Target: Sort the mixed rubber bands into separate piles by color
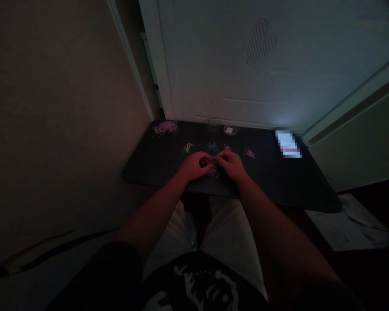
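Note:
Above the near edge of a dark table [266, 181], my left hand [194, 166] and my right hand [232, 165] meet with their fingertips nearly touching. Each has thumb and fingers pinched together; what lies between them is too small and dark to make out. Just below the fingertips is a loose pile of pinkish thin pieces [213, 172]. Beyond my hands lie small piles of similar thin pieces: a yellowish one [188, 147], a bluish one [213, 147], a pink one [227, 147] partly behind my right hand, and another pink one [249, 153] to the right.
A larger pink-purple heap [167, 127] covers the table's far left corner. At the back stand a clear container [214, 124] and a round lid-like piece [230, 130] with a white square. A blurred bright phone-like screen [288, 143] sits at right. A white panel [220, 77] with hearts rises behind.

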`<state>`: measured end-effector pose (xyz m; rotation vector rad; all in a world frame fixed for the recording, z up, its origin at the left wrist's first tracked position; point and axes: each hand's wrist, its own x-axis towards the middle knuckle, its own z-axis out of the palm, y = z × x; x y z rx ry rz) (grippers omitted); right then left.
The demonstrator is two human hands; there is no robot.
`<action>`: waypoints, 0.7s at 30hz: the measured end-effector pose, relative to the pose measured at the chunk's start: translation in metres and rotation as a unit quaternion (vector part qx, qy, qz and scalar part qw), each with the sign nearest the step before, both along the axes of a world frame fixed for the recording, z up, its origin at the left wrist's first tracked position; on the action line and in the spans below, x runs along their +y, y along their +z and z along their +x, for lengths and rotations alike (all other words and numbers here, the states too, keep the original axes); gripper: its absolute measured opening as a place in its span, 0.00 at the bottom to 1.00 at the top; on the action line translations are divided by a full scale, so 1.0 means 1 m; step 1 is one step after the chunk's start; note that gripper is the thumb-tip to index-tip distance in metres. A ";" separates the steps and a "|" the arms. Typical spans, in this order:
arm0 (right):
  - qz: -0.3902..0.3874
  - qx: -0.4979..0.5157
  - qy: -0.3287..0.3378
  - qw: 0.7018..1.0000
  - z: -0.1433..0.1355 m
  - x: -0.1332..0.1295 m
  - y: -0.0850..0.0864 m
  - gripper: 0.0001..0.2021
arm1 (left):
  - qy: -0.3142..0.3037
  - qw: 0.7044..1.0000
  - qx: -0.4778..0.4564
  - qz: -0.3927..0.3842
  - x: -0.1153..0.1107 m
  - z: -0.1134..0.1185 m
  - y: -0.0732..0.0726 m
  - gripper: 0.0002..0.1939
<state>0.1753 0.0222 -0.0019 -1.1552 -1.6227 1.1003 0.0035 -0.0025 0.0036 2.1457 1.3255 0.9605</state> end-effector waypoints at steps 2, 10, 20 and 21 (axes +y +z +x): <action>0.029 -0.031 0.003 0.999 -0.001 -0.004 -0.002 0.07 | 0.008 1.000 -0.011 -0.010 0.001 0.000 0.000 0.12; 0.087 -0.088 -0.023 0.992 -0.001 -0.006 -0.007 0.07 | 0.027 0.998 -0.031 -0.045 0.002 0.001 -0.002 0.09; 0.198 -0.138 -0.055 0.969 0.001 -0.008 -0.007 0.08 | 0.041 0.995 -0.064 -0.062 0.003 0.001 -0.005 0.09; 0.197 -0.138 -0.050 0.969 0.001 -0.009 -0.006 0.09 | 0.040 0.995 -0.066 -0.063 0.003 0.001 -0.006 0.09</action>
